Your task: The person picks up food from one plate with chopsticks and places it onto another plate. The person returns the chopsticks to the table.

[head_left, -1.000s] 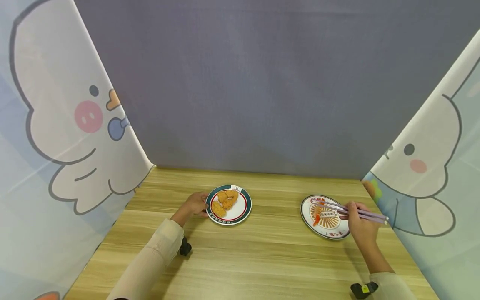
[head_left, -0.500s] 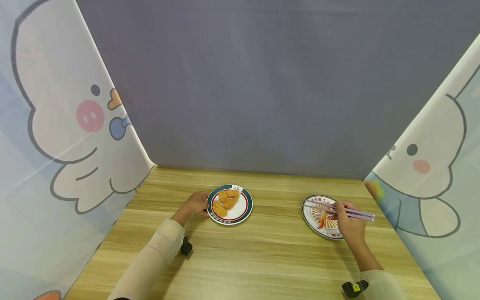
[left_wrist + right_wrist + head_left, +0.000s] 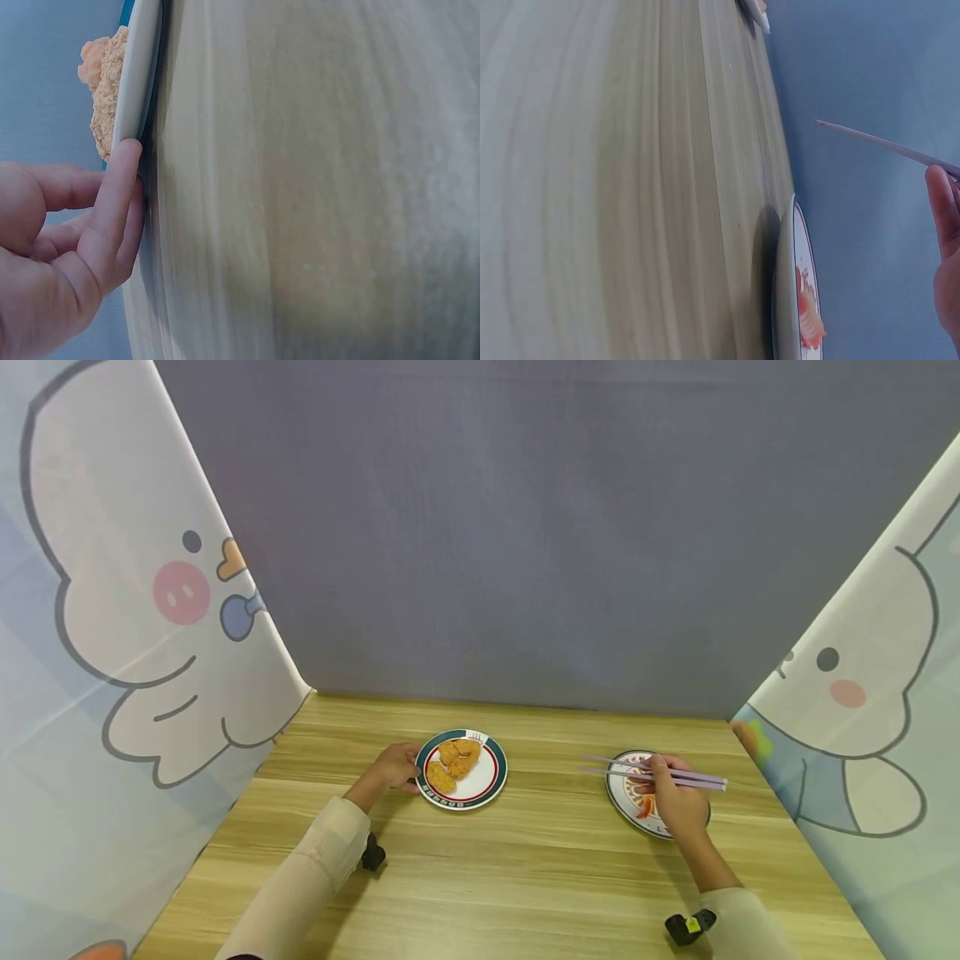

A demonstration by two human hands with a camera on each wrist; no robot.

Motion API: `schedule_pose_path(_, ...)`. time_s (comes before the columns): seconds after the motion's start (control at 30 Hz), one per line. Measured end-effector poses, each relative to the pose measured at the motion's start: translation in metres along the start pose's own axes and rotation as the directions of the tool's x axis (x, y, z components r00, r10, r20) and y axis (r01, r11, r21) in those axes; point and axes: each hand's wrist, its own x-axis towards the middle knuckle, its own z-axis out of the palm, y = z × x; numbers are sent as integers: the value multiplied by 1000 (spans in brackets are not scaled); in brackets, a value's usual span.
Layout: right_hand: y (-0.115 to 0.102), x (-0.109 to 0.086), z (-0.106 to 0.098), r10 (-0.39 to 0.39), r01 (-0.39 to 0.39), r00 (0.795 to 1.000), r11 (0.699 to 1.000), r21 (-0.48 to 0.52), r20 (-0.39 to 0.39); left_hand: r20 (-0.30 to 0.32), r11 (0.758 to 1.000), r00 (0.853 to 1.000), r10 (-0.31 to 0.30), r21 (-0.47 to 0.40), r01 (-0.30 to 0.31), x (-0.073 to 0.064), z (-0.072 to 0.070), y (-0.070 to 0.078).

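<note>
My left hand [image 3: 396, 767] pinches the left edge of a round plate [image 3: 491, 777] with a green band and a thin red ring. In the left wrist view a fingertip lies against the plate's outer side [image 3: 139, 82]. On that plate sit several pieces of fried chicken [image 3: 454, 763]. Over at the right, my right hand [image 3: 675, 802] grips a pair of pale purple chopsticks [image 3: 693, 777], tips apart and pointing left with nothing between them. Beneath them is a white patterned plate [image 3: 618, 795] bearing an orange-red shrimp [image 3: 646, 807], partly hidden by the hand.
Both plates stand on a light wooden table [image 3: 525, 877]. A grey cloth wall [image 3: 517, 543] rises behind its far edge, with cartoon-printed panels at both sides. A stretch of bare wood lies between the plates.
My right hand has moved left with the chopsticks, whose tips now extend past the plate's left rim. The shrimp stays on its plate. The left hand holds its place.
</note>
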Motion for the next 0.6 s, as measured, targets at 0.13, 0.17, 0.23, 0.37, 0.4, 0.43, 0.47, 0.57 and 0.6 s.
schedule_pose_path(0.13, 2, 1, 5, 0, -1, 1000, 999, 40, 24, -7, 1000, 1000, -1, 4, 1, 0, 1, 1)
schedule_pose_path(0.17, 3, 2, 7, 6, -7, 1000, 999, 38, 28, -8, 1000, 1000, -1, 5, 1, -1, 1, 1)
schedule_pose_path(0.23, 4, 2, 10, 30, -30, 999, 1000, 4, 37, -10, 1000, 1000, 0, 4, 0, -1, 1, 1)
schedule_pose_path(0.37, 6, 2, 15, 68, -65, 997, 994, -83, 38, -9, 1000, 1000, 5, 5, -5, -1, 1, 1)
schedule_pose_path(0.4, 6, 2, 16, 72, -68, 997, 993, -92, 39, -9, 1000, 1000, 5, 5, -5, -1, 1, 1)
schedule_pose_path(0.43, 6, 2, 18, 68, -64, 997, 994, -88, 38, -7, 1000, 1000, 4, 7, -4, -1, 1, 1)
schedule_pose_path(0.47, 6, 2, 20, 61, -57, 997, 994, -95, 41, -6, 1000, 1000, 2, 7, -2, -1, 1, 0)
schedule_pose_path(0.57, 5, 1, 26, 59, -57, 997, 997, -49, 56, -4, 1000, 1000, -7, 6, 7, 0, 1, 0)
schedule_pose_path(0.6, 5, 1, 28, 60, -58, 996, 998, -29, 61, -3, 1000, 1000, -11, 5, 11, 1, 1, 0)
